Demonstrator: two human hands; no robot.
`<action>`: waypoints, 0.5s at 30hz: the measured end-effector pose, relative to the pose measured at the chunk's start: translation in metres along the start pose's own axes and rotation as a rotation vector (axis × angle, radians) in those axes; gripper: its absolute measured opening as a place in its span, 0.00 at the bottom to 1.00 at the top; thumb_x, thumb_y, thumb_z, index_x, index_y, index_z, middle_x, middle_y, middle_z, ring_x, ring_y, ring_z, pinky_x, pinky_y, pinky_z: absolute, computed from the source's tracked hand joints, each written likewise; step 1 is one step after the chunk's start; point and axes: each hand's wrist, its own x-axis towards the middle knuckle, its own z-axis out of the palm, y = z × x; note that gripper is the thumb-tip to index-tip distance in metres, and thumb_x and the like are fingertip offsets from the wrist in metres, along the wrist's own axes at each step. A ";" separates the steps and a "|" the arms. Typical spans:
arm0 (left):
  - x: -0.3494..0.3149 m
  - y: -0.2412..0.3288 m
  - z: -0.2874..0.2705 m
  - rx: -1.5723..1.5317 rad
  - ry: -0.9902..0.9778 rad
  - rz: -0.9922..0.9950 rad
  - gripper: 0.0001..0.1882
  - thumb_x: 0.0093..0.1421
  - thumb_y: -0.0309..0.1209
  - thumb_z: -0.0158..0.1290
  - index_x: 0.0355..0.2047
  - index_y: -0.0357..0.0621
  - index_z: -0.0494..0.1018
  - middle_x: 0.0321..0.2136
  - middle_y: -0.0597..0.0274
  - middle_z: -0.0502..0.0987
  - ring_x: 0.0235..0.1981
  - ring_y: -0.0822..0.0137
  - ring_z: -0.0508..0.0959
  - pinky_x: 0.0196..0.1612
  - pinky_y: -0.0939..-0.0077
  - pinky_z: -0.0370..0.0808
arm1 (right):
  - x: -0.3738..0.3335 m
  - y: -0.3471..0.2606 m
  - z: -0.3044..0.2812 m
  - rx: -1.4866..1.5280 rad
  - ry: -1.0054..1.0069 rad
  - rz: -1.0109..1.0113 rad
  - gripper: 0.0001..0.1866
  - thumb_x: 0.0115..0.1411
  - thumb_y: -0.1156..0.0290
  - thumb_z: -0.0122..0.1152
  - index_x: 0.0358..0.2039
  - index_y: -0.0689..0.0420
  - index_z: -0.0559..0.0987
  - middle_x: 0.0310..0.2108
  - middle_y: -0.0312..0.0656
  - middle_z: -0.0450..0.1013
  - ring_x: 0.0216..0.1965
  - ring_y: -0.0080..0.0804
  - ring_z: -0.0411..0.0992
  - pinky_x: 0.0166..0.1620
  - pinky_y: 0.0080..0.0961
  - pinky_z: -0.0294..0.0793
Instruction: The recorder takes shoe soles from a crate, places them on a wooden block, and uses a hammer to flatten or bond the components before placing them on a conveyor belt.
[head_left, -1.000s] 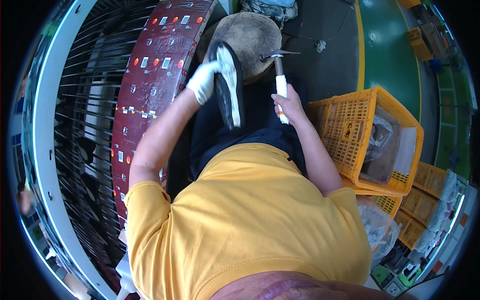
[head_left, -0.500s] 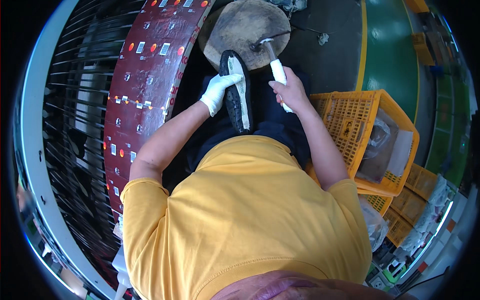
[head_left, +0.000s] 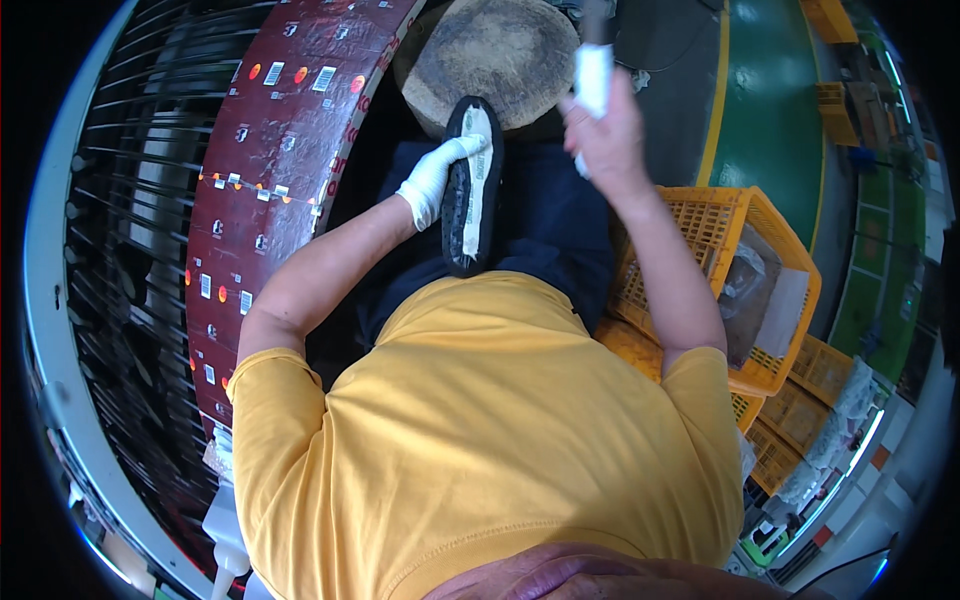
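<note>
My left hand (head_left: 433, 182), in a white glove, is closed around a black shoe (head_left: 462, 232). The shoe's underside faces up, with a pale strip along its middle and the thumb lying on that strip. One end reaches the near edge of a round wooden block (head_left: 490, 60); the other is close to my yellow shirt. To the right, my bare right hand (head_left: 612, 140) grips a hammer (head_left: 593, 80) by its white-wrapped handle, raised beside the block. Motion blurs the hammer's upper part, and its head cannot be made out.
A dark red, wrapped panel (head_left: 265, 150) curves along the left, beside a black slatted rack (head_left: 130, 250). Yellow plastic crates (head_left: 740, 215) stand at my right, the front one holding clear plastic and a board. Beyond them runs a green floor strip (head_left: 765, 110) with a yellow line.
My right hand has lifted the hammer up and to the right, off the wooden block where its head was. The left hand still holds the shoe in nearly the same place.
</note>
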 end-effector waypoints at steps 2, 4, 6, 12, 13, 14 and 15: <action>0.002 -0.004 0.000 -0.024 0.015 -0.016 0.28 0.56 0.51 0.68 0.47 0.42 0.80 0.34 0.54 0.84 0.32 0.59 0.83 0.41 0.63 0.82 | -0.011 0.043 0.005 -0.290 -0.240 0.055 0.22 0.64 0.69 0.68 0.54 0.62 0.70 0.31 0.49 0.78 0.22 0.30 0.77 0.28 0.33 0.78; -0.005 -0.003 0.003 -0.026 0.027 -0.036 0.28 0.56 0.50 0.69 0.46 0.42 0.80 0.34 0.54 0.84 0.32 0.60 0.83 0.41 0.63 0.82 | -0.016 0.014 0.001 -0.244 -0.349 0.336 0.26 0.63 0.69 0.68 0.59 0.61 0.72 0.33 0.49 0.78 0.22 0.29 0.76 0.27 0.32 0.76; -0.004 -0.004 0.003 -0.031 0.039 -0.052 0.27 0.56 0.50 0.69 0.46 0.42 0.81 0.34 0.55 0.84 0.32 0.60 0.83 0.40 0.64 0.81 | -0.009 -0.013 -0.017 -0.035 -0.203 0.226 0.25 0.66 0.69 0.66 0.60 0.61 0.70 0.30 0.41 0.75 0.21 0.23 0.74 0.23 0.25 0.73; 0.002 -0.004 0.003 -0.007 0.044 -0.036 0.28 0.57 0.53 0.65 0.45 0.39 0.81 0.35 0.50 0.84 0.32 0.54 0.84 0.43 0.59 0.82 | -0.018 0.039 0.013 -0.065 0.026 0.060 0.19 0.67 0.74 0.63 0.53 0.60 0.66 0.26 0.39 0.72 0.18 0.23 0.71 0.21 0.23 0.71; 0.001 -0.005 0.004 0.010 0.059 -0.011 0.29 0.56 0.53 0.66 0.45 0.39 0.81 0.35 0.50 0.84 0.32 0.54 0.84 0.43 0.59 0.82 | -0.019 0.048 0.004 -0.426 -0.339 0.176 0.21 0.65 0.74 0.63 0.56 0.59 0.68 0.26 0.38 0.72 0.17 0.23 0.70 0.21 0.23 0.70; 0.001 -0.006 0.003 0.028 0.075 0.013 0.29 0.56 0.53 0.66 0.45 0.39 0.81 0.35 0.50 0.84 0.32 0.54 0.83 0.43 0.59 0.82 | -0.018 0.032 0.003 -0.341 -0.330 0.223 0.22 0.65 0.73 0.64 0.57 0.58 0.69 0.26 0.37 0.72 0.17 0.22 0.70 0.21 0.23 0.70; 0.000 -0.006 0.001 0.022 0.077 0.015 0.29 0.56 0.53 0.66 0.45 0.39 0.81 0.35 0.50 0.84 0.32 0.54 0.83 0.43 0.59 0.82 | -0.015 0.007 0.001 -0.253 -0.323 0.270 0.22 0.65 0.73 0.64 0.58 0.58 0.70 0.25 0.37 0.72 0.16 0.22 0.70 0.21 0.22 0.70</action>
